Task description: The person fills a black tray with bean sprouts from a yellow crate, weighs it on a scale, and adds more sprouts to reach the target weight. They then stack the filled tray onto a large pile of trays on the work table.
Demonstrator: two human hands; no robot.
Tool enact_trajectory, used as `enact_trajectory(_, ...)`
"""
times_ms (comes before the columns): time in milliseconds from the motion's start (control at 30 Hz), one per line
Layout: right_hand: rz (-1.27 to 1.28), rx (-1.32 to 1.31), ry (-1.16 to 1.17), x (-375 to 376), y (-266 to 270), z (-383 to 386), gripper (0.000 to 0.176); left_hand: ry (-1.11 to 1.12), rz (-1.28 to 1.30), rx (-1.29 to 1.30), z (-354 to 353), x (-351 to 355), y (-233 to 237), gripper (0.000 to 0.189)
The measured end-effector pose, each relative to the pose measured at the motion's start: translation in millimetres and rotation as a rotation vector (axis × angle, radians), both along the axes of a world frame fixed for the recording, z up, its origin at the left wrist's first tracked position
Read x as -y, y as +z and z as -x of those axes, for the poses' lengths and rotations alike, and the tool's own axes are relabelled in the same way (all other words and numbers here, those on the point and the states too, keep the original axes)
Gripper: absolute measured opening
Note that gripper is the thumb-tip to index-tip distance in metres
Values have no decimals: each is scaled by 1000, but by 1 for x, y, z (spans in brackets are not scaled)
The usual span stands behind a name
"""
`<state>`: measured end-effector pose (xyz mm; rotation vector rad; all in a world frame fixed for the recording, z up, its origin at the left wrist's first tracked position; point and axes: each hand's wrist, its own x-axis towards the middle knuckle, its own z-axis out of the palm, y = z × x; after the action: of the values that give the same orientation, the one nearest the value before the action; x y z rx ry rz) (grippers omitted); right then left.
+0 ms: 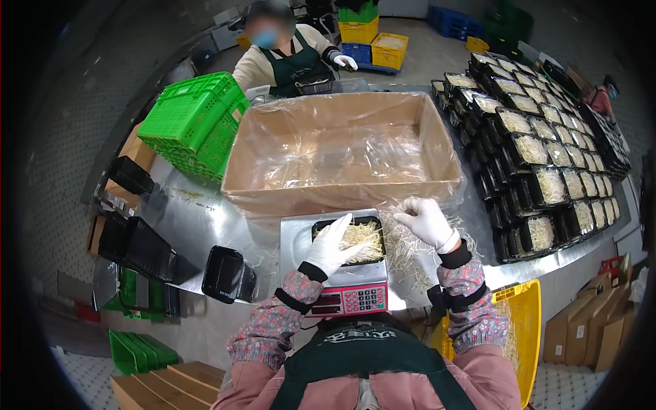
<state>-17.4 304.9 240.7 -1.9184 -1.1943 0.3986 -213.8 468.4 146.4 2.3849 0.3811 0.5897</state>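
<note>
Black plastic forms the tray [367, 219], which is seated on the bare metal platform of the scale [293, 239] at the near edge of the worktop [186, 231], roughly midway between its left and right ends. The step in hand appears to be trimming a portion of sprouts [365, 240] by weight. The left hand [331, 247], white-gloved, lies over the left side of the tray; its fingers are extended and only slightly parted, touching the load without visibly gripping it. The right hand [430, 226], also gloved, is raised to the right of the tray, above loose sprouts [404, 254] scattered on the worktop beside the scale. Its fingers curl toward the thumb with little gap; whether a strand is pinched between them cannot be told. The next move seems to call for a small correction of the load, stray strands tucked inside the rim, and both hands lifted clear so that the reading is not disturbed. The figures on the display are too small to read. The tray is rectangular, with upright walls and a glossy rim; it sits level and uncovered. The sprouts inside are pale, thin and tangled, heaped toward the right, with the left part hidden by the glove.
</note>
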Motion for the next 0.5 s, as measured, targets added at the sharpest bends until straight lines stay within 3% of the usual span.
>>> enact_trajectory(100,-199,-180,78,-27,-21,23,16,109,29,88,20,-7,6,67)
enact_trajectory(133,-172,-107,126,-38,-39,29,20,180,49,188,27,-8,1,65)
enact_trajectory(200,-208,296,114,-55,-83,41,34,249,129,217,37,-7,-18,61)
enact_trajectory(300,13,482,165,-59,-122,67,58,319,-197,40,39,1,-38,58)
enact_trajectory(500,85,540,140,-53,-135,89,51,240,-319,-248,24,6,-42,53)
